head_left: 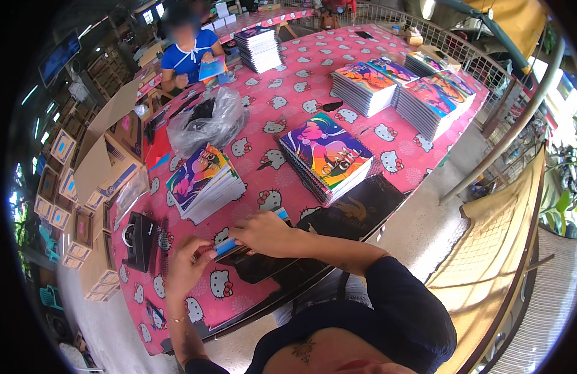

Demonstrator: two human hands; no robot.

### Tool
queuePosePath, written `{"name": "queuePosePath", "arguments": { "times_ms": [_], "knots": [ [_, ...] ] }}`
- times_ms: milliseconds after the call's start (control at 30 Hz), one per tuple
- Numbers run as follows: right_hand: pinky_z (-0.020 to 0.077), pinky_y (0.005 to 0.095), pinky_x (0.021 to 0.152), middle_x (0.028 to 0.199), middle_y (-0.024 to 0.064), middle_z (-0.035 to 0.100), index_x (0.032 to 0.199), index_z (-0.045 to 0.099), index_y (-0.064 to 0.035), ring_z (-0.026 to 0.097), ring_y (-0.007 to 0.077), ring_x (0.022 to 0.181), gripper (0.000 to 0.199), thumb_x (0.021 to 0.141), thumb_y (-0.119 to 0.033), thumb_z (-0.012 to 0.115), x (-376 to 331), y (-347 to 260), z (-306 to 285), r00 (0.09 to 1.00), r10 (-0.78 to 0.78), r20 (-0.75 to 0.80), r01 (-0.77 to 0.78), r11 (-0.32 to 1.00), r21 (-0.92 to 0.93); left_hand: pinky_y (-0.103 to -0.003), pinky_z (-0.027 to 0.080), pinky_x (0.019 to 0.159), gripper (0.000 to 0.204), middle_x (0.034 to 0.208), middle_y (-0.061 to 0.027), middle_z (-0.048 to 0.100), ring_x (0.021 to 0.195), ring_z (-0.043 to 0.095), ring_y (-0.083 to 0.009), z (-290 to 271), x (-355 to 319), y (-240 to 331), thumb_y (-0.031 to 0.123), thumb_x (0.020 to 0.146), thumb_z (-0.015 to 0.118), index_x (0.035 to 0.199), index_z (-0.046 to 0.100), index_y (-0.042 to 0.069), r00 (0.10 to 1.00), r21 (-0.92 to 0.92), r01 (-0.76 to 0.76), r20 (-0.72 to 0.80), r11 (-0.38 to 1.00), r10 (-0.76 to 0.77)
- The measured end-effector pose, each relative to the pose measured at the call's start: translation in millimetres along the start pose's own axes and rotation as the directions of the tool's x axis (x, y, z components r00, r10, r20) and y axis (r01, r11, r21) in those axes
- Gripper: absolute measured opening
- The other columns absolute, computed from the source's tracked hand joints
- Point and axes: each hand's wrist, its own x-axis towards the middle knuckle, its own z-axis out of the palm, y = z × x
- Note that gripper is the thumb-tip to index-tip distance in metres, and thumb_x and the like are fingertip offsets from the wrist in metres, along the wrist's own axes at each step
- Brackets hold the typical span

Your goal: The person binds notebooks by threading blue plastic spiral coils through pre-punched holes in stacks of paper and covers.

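A thin notebook (227, 245) with a blue cover edge lies at the table's near side, seen almost edge-on and partly covered by my hands. My right hand (263, 234) is closed over its middle, fingers bent down onto the edge. At its left end, my left hand (190, 264) pinches with thumb and fingertips; whether a coil is between them is too small to tell. Just beyond stands a leaning stack of colourful notebooks (207, 181) showing white page edges. To the right of it sits a stack of spiral-bound notebooks (326, 156) with a purple and orange cover.
A black machine (141, 242) stands at the left edge, beside dark coils. Farther back lies a clear plastic bag (207, 121) of black items. More notebook stacks (369, 84) fill the far right. Cardboard boxes (117, 156) flank the left; another person (192, 53) sits across the pink table (251, 287).
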Motion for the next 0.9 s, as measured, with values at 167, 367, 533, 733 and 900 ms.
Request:
{"name": "queuePosePath", "arguments": {
  "times_ms": [167,367,533,733,900],
  "knots": [
    [0.0549,0.0428,0.079,0.099,0.0087,0.068,0.106,0.063,-0.0085,0.07,0.0297,0.091,0.042,0.07,-0.02,0.081,2.5,-2.9,7.5,0.999,0.012,-0.033,-0.012,1.0,-0.003,-0.033,0.048,0.059,0.031,0.08,-0.0123,0.061,0.072,0.063,-0.0202,14.6,-17.0,-27.6,0.028,0.1,0.065,0.091,0.063,-0.002,0.979,-0.02,0.202,-0.034,0.979,-0.203],
    [0.0554,0.0417,0.08,0.1,0.0095,0.069,0.104,0.063,-0.0073,0.071,0.0303,0.093,0.048,0.063,-0.018,0.085,1.0,-1.7,11.4,0.999,0.047,-0.017,-0.048,0.999,-0.023,-0.038,0.046,0.066,0.029,0.078,-0.0129,0.055,0.073,0.061,-0.0218,5.6,0.7,-5.3,0.026,0.101,0.063,0.088,0.063,0.0,0.941,-0.124,0.338,0.07,0.933,-0.332],
    [0.0551,0.0428,0.079,0.098,0.0081,0.066,0.106,0.06,-0.0095,0.07,0.029,0.09,0.033,0.08,-0.023,0.076,1.6,-3.3,5.6,0.999,0.046,-0.001,-0.046,0.998,-0.049,-0.047,0.042,0.088,0.026,0.107,-0.0132,0.061,0.1,0.059,-0.0278,25.2,-17.5,-3.0,0.028,0.099,0.063,0.107,0.066,0.003,0.992,0.305,0.075,-0.117,0.949,-0.041],
    [0.0561,0.0425,0.081,0.101,0.0101,0.07,0.107,0.065,-0.007,0.071,0.0311,0.093,0.047,0.066,-0.018,0.084,1.7,0.2,3.7,0.997,0.071,-0.014,-0.071,0.997,-0.016,-0.067,0.015,0.116,0.062,0.15,-0.0266,0.04,0.145,0.031,-0.045,84.7,-21.5,6.5,0.045,0.105,0.047,0.145,0.043,-0.002,0.946,0.718,0.227,-0.322,0.658,0.025],
    [0.0559,0.0424,0.079,0.101,0.0073,0.068,0.112,0.065,-0.0117,0.07,0.0282,0.096,0.042,0.074,-0.024,0.078,1.9,-4.0,7.7,0.999,0.046,0.023,-0.046,0.999,-0.017,-0.07,-0.001,0.119,0.085,0.164,-0.0339,0.015,0.154,0.012,-0.0505,151.3,-78.9,-15.2,0.052,0.102,0.047,0.159,0.019,-0.005,0.939,0.579,0.107,-0.327,0.808,0.11]
  ]
}}
